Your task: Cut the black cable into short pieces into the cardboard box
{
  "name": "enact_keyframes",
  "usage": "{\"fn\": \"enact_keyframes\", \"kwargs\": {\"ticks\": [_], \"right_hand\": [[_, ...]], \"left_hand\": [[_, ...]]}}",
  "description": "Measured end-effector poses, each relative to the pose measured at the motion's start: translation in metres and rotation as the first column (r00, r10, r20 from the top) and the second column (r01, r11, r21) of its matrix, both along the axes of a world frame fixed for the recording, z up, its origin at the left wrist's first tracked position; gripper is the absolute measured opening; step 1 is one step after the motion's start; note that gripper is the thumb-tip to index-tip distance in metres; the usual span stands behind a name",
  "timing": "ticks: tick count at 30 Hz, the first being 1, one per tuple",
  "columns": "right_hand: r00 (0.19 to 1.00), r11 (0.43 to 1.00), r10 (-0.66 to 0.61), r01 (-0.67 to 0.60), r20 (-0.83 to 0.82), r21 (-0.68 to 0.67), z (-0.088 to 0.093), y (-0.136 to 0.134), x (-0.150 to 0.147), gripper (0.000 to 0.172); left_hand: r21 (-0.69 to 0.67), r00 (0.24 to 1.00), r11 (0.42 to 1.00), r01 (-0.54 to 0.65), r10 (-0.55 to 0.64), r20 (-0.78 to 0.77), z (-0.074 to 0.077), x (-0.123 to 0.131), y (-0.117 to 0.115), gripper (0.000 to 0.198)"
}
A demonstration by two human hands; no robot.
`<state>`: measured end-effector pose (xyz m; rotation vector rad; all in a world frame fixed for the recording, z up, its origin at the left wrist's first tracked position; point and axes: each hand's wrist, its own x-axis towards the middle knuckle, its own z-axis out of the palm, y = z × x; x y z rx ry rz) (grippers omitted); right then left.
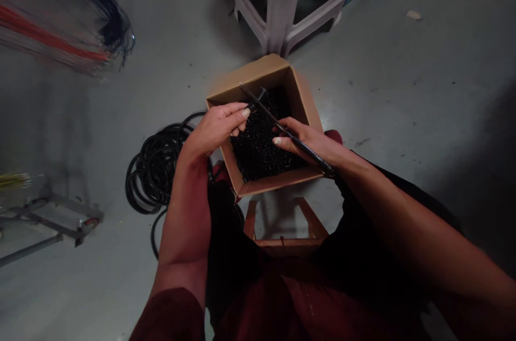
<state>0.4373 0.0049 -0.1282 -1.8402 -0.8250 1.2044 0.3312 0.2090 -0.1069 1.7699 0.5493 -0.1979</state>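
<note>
Between my knees stands an open cardboard box with many small black parts inside. My left hand is over the box's left side, thumb and fingers pinched on a small black ribbed part. Over the right side is my right hand, its thumb and forefinger curved around empty space. A black cable runs from above the box's far part, past the ribbed part, and across my right hand to the wrist. Whether the hidden fingers of my right hand grip the cable is unclear.
A coil of black cable lies on the floor at the left. Beyond the box stands a grey plastic stool. Blue wires and red wires are at the upper left, a metal frame at the lower left.
</note>
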Motion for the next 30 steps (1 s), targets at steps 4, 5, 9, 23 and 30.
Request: {"fn": "enact_keyframes", "kwargs": {"ticks": [4,5,9,23,30], "right_hand": [[1.000,1.000,0.004,-0.004,-0.030,0.008,-0.001,-0.001,0.000,0.045],[0.999,1.000,0.009,-0.008,-0.035,0.014,-0.001,-0.001,0.000,0.045],[0.995,0.997,0.063,-0.060,-0.080,0.045,0.000,-0.003,0.001,0.048],[0.991,0.994,0.111,-0.111,-0.078,0.013,0.002,-0.004,0.002,0.050],[0.983,0.989,0.143,-0.139,-0.115,0.041,0.011,-0.005,0.002,0.048]], "left_hand": [[-0.003,1.000,1.000,-0.004,0.004,-0.017,0.002,0.000,-0.001,0.034],[-0.004,1.000,1.000,-0.006,0.006,-0.019,0.003,0.000,-0.001,0.034],[-0.033,1.000,0.999,-0.027,0.027,-0.010,0.006,0.001,-0.003,0.031],[-0.006,0.999,1.000,-0.030,0.030,-0.030,0.001,-0.001,-0.001,0.033],[-0.032,0.999,0.999,-0.024,0.023,-0.031,0.002,-0.001,-0.002,0.031]]}}
